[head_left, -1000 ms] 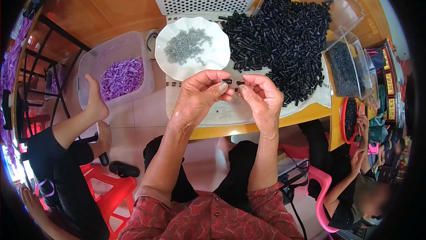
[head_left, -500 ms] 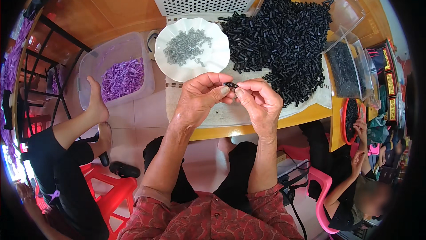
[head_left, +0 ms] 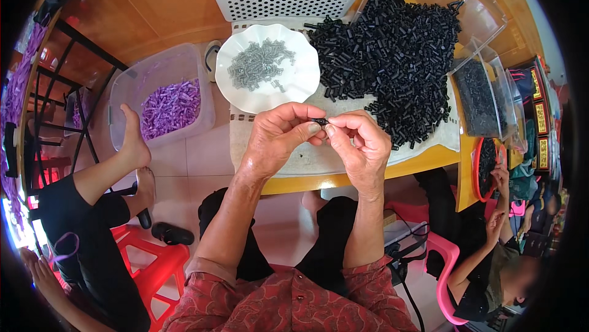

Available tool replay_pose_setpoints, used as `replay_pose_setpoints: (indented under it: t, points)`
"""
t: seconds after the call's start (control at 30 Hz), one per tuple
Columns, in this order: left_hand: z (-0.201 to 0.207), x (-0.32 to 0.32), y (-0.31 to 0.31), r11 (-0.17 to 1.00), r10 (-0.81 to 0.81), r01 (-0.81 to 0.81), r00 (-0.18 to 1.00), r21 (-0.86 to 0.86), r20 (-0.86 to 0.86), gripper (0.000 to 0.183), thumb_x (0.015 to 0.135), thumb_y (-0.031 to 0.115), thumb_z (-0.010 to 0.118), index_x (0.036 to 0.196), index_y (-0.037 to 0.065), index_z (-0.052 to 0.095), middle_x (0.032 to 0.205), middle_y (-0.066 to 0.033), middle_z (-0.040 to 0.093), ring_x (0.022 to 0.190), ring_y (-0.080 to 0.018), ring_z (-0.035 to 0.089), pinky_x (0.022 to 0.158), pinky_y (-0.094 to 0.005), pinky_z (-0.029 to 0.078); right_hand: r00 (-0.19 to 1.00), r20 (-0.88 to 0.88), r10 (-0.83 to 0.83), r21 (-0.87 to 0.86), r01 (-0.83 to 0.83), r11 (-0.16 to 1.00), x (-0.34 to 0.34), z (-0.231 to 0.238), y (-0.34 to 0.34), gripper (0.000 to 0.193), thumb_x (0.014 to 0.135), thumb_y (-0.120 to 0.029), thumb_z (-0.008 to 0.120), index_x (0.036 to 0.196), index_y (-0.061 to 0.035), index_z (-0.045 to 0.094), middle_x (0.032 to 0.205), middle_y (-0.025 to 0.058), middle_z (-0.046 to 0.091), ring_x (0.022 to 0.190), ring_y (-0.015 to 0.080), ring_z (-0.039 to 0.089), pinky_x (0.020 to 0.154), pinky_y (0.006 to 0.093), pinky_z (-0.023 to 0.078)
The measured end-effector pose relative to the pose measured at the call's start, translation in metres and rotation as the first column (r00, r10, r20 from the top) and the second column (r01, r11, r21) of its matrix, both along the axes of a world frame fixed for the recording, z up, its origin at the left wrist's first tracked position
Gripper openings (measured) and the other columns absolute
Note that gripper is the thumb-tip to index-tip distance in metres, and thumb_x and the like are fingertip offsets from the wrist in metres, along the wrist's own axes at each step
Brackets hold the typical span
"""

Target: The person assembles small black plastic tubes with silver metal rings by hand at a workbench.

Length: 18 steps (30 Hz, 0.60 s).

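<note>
Above the near edge of the table, my left hand and my right hand meet at their fingertips. Between them they pinch a small black tube-shaped piece, mostly covered by the fingers. Just beyond my left hand sits a white scalloped plate, bearing a heap of small clear tubes. To the right of it, behind my right hand, spreads a large pile of black tube pieces that look like the one in my fingers.
A white perforated basket of black pieces stands at the back. Clear boxes line the right side. Left of the table is a translucent tub of purple strips. People sit on both sides, by a red stool and a pink chair.
My fingertips have closed in tighter around the black piece, so less of it shows. At the far left, the other person's hand has moved, with a purple loop near it.
</note>
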<state>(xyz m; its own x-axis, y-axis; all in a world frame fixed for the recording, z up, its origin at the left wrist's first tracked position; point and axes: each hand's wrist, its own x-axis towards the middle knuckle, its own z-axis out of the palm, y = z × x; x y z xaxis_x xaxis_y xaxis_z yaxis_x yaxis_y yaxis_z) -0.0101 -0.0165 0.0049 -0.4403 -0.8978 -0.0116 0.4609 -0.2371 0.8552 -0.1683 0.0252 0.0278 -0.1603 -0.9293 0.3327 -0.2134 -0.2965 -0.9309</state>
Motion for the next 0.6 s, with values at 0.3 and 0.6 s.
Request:
replay_pose_setpoints:
  t: [0.3, 0.6]
  points:
    - [0.0038, 0.0017, 0.0020, 0.997, 0.034, -0.027, 0.995, -0.077, 0.090, 0.015, 0.090, -0.004, 0.061, 0.103, -0.003, 0.066, 0.087, -0.0079, 0.069, 0.075, -0.0111, 0.064, 0.070, -0.0244, 0.055, 1.000, -0.015, 0.011, -0.049, -0.012, 0.999, 0.0013, -0.0023, 0.0004, 0.009, 0.081, 0.005, 0.069, 0.090, 0.0017, 0.065, 0.082, 0.0080, 0.065, 0.068, 0.0112, 0.065, 0.058, 0.0227, 0.053]
    - [0.0080, 0.0030, 0.0052, 0.980, 0.100, -0.056, 0.967, -0.191, 0.233, 0.014, 0.089, -0.005, 0.061, 0.100, -0.001, 0.068, 0.085, -0.0060, 0.069, 0.072, -0.0091, 0.062, 0.068, -0.0235, 0.053, 0.999, -0.042, 0.021, -0.025, -0.022, 0.999, 0.0053, 0.0009, 0.0038, 0.010, 0.082, 0.005, 0.069, 0.091, 0.0021, 0.066, 0.085, 0.0086, 0.065, 0.070, 0.0133, 0.067, 0.060, 0.0237, 0.055]
